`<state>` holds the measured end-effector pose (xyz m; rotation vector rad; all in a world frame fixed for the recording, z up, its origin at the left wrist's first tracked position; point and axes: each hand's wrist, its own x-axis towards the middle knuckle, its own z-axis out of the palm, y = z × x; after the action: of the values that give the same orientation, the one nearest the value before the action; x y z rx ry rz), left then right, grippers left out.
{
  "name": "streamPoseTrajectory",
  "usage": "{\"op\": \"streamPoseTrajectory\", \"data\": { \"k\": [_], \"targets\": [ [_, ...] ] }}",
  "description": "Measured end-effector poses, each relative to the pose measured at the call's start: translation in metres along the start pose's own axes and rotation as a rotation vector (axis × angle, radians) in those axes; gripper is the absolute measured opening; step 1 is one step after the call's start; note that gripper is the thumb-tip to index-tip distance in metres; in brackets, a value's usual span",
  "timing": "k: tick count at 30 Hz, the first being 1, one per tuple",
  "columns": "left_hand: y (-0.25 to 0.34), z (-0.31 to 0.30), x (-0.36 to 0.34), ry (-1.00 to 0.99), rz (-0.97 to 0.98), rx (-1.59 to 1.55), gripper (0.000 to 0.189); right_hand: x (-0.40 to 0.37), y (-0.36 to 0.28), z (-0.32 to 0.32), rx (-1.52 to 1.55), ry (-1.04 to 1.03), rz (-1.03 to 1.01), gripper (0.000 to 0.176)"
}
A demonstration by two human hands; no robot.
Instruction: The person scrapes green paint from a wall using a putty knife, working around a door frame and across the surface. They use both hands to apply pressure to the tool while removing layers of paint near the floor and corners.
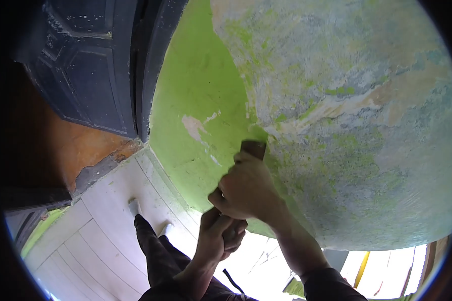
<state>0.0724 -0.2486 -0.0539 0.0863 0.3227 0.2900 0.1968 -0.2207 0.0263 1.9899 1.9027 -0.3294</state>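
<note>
A scraper point(253, 149) with a broad dark blade meets the wall point(201, 90) where green paint borders a stripped, patchy grey area. My right hand point(248, 185) is closed around it just behind the blade, a finger pressed near the blade's base. Lower down, my left hand point(218, 236) is also closed, in line with the tool's handle, which the fingers mostly hide. Pale bare spots mark the green paint left of the blade. Over the stripped part, green flecks and a light diagonal streak show.
A dark panelled door point(90, 75) and its frame stand at the left. Pale floor tiles point(105, 195) lie below, with a broken grey threshold point(100, 170) beside brown flooring. My feet and dark trousers point(153, 246) show at the bottom. Bright glare and a yellow strip point(362, 268) lie lower right.
</note>
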Motion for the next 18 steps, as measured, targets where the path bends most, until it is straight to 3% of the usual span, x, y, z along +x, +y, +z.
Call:
{"op": "streamPoseTrajectory", "data": {
  "k": [11, 13, 16, 18],
  "targets": [
    [-0.007, 0.004, -0.004, 0.029, -0.057, -0.036, 0.025, -0.002, 0.001, -0.004, 0.049, 0.003, 0.031, 0.037],
    [-0.016, 0.001, -0.009, 0.014, -0.078, -0.077, 0.026, -0.015, -0.002, 0.009, 0.076, -0.101, 0.052, 0.036],
    [-0.002, 0.002, 0.001, 0.084, -0.11, -0.012, 0.028, -0.004, 0.002, -0.004, 0.048, -0.017, 0.037, 0.034],
    [0.014, 0.002, 0.009, -0.082, -0.032, -0.03, 0.032, 0.004, 0.003, -0.014, 0.08, -0.033, 0.039, 0.034]
  ]
}}
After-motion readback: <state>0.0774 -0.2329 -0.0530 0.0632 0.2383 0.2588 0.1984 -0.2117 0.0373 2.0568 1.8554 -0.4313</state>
